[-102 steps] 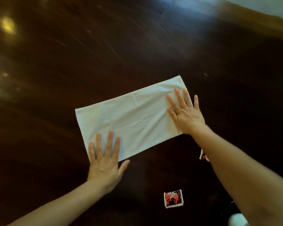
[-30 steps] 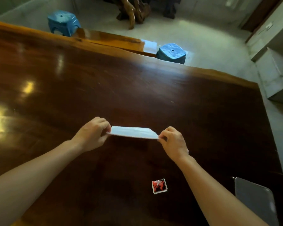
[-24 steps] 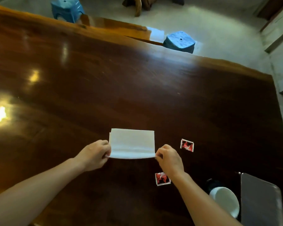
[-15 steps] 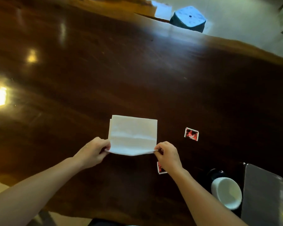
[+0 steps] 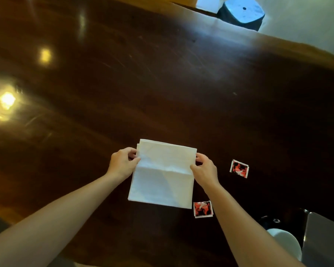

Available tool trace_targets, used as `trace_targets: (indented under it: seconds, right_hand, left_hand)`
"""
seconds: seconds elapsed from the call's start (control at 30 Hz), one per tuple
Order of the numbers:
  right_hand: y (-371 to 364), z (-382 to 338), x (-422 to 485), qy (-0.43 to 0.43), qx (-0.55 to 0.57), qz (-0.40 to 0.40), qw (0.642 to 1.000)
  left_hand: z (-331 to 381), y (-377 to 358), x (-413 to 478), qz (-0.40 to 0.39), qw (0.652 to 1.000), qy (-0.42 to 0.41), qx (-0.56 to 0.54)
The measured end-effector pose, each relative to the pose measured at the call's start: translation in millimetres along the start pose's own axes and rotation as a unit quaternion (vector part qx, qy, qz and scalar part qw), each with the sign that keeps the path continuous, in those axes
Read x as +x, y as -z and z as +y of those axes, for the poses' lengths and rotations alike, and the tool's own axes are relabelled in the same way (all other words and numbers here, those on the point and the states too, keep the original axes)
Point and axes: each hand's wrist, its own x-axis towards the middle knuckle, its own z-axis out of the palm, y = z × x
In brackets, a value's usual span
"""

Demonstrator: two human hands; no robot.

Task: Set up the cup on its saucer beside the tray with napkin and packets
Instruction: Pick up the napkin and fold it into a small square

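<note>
The napkin (image 5: 162, 175) now lies folded to a near-square on the dark bench (image 5: 162, 83), its near half flat; half a second ago the hands pinched its near edge, and they have since moved to the far half. The left hand (image 5: 122, 163) has a closed grip on the far-left corner; the right hand (image 5: 204, 168) pinches the far-right edge. One more fold appears to be in progress — the far flap looks slightly raised, though blur makes this uncertain.

Two red packets lie right of the napkin: near packet (image 5: 202, 209), far packet (image 5: 239, 168). The cup (image 5: 285, 243) and grey tray (image 5: 324, 241) sit at the near right — the napkin has not yet been placed on the tray.
</note>
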Motion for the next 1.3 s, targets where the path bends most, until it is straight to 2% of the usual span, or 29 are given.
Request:
trace_targets:
  seconds: [0.1,0.2,0.37,0.53,0.7,0.83,0.93,1.13,1.2,1.3]
  right_hand:
    - [-8,-8,16,-0.039,0.011,0.036,0.999]
    - [-13,-11,25,-0.070,0.054,0.029,0.996]
    - [-7,-9,25,-0.012,0.026,0.005,1.000]
    - [0,-8,22,0.041,0.010,0.005,0.999]
    - [1,-16,22,0.061,-0.009,0.000,0.998]
    - [3,-20,18,0.054,0.004,-0.040,0.998]
    - [8,-21,13,0.056,-0.015,-0.088,0.994]
    - [17,-26,1,0.070,-0.011,-0.161,0.984]
    - [24,-30,-4,0.070,-0.004,-0.197,0.978]
    - [43,-32,-9,0.046,0.003,-0.274,0.961]
  left_hand:
    - [4,-7,13,0.034,0.999,0.034,-0.022]
    - [7,-11,21,0.040,0.996,0.050,-0.055]
    - [7,-10,31,0.004,0.997,0.025,-0.067]
    - [10,-5,37,0.014,0.999,-0.024,-0.036]
    - [11,1,34,0.024,0.996,-0.037,-0.073]
    - [9,5,27,0.042,0.996,-0.052,-0.056]
    - [7,12,22,0.019,0.996,-0.061,-0.067]
    - [3,26,3,0.045,0.982,-0.182,-0.004]
    - [3,32,-7,0.013,0.985,-0.161,-0.055]
    - [5,41,-18,-0.076,0.983,-0.082,-0.149]
